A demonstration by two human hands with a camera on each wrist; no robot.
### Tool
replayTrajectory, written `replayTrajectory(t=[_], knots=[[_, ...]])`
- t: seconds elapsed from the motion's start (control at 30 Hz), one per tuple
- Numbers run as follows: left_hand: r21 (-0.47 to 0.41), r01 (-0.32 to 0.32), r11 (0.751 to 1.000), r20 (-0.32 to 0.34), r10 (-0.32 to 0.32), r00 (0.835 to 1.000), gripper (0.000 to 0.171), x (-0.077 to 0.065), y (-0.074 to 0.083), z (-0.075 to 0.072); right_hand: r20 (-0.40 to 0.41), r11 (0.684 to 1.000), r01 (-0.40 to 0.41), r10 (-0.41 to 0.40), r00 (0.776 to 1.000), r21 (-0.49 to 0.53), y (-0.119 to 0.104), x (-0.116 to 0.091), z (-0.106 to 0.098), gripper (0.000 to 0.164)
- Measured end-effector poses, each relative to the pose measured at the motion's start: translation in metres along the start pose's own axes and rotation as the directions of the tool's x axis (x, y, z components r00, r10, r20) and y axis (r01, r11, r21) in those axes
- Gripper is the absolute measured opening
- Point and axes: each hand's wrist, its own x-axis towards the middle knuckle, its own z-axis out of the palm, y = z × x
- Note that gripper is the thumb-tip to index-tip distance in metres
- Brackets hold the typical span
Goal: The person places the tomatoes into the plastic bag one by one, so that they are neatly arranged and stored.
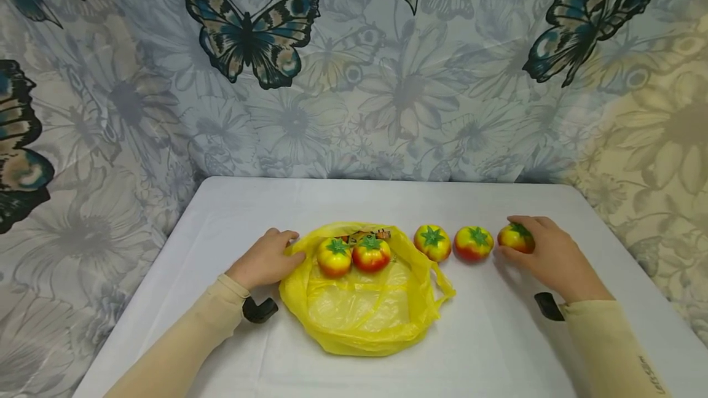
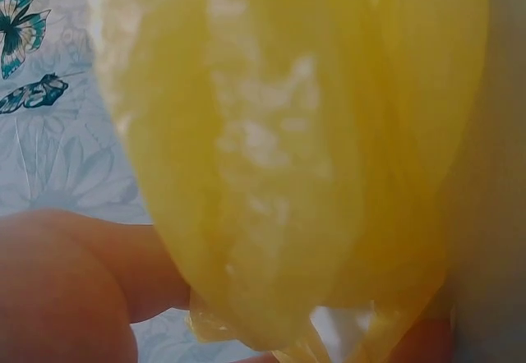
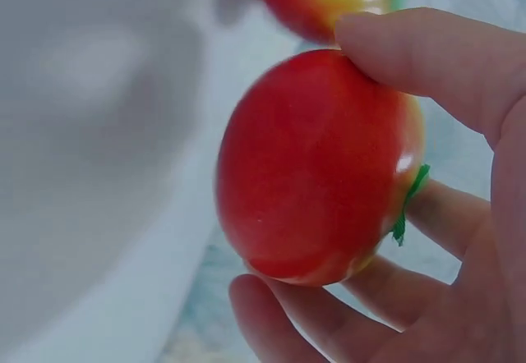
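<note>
A yellow plastic bag [image 1: 359, 318] lies spread with its mouth wide on the white table. Two red-and-yellow toy tomatoes [image 1: 334, 257] with green leafy tops sit inside it, side by side near the back. My left hand [image 1: 268, 260] holds the bag's left rim; yellow plastic [image 2: 246, 149] fills most of the left wrist view, with the thumb beside it. At the right, my right hand [image 1: 547, 253] grips another toy tomato [image 3: 316, 174] between thumb and fingers. Its smooth red underside faces the right wrist camera. Left of that hand stand a toy tomato [image 1: 473, 243] and one more toy tomato [image 1: 432, 242].
The bag's handle loop [image 1: 442, 284] sticks out to the right, in front of the loose tomatoes. Behind the white tabletop [image 1: 310, 198] hangs a patterned cloth [image 1: 332, 121] with butterflies and flowers. Black straps [image 1: 260, 310] show at both wrists.
</note>
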Motion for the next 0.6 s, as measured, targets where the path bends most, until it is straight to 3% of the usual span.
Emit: replayTrajectory(t=[0.33,0.6], knots=[[-0.006,0.012,1.000,-0.002,-0.012,1.000,0.060,-0.001,-0.002,-0.003,0.007,0.993,0.111,-0.111,0.994,0.033,-0.075,-0.009,-0.015,0.076],[-0.009,0.028,1.000,0.010,-0.028,1.000,0.060,0.001,-0.001,-0.003,-0.023,0.953,0.294,-0.294,0.956,0.068,-0.144,-0.015,-0.009,0.062]])
